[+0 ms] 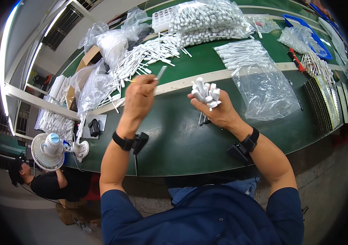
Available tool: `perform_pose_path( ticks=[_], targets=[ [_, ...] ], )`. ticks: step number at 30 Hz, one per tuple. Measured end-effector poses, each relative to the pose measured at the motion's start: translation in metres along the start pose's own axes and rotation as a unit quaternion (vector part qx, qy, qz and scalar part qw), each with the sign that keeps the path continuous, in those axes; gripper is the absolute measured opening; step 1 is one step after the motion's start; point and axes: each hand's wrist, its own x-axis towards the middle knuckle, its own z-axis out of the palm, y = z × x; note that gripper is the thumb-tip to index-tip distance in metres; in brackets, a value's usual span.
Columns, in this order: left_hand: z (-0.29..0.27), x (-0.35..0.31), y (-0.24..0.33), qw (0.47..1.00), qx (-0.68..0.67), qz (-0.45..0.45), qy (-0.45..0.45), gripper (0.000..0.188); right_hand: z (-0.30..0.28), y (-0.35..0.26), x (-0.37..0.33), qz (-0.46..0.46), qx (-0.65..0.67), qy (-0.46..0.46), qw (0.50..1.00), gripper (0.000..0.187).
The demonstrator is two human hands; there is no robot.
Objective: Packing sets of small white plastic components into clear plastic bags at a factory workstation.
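On the green bench [170, 139], a big pile of white sticks [151, 53] lies just past the left grip [139, 96]. The right grip [222, 113] is closed around a bunch of white sticks [206, 96], fat ends up. The left grip looks pinched on one pale stick [162, 72], though it is blurry. To do this well, the right grip should be snug but soft, and the fat ends, now uneven, should line up.

At the back, a fat clear bag [245, 27] is full of white pieces [206, 16]. A flat clear bag [265, 100] has more sticks [239, 55] at its far end; whether all are inside is hard to tell. A blue tray [325, 52] has a small clear bag [298, 39] partly over it.
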Motion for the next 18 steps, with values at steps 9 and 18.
perform_pose_path(
  ticks=[9,18],
  targets=[
    [0.016,-0.009,0.091,0.935,-0.344,-0.087,0.001,0.004,0.004,-0.019,-0.008,0.022,0.032,-0.031,0.999,0.02],
    [0.051,-0.029,0.075,0.924,-0.347,-0.158,0.017,0.008,-0.003,0.002,0.0,0.042,0.009,-0.012,0.999,0.021]
  ],
)
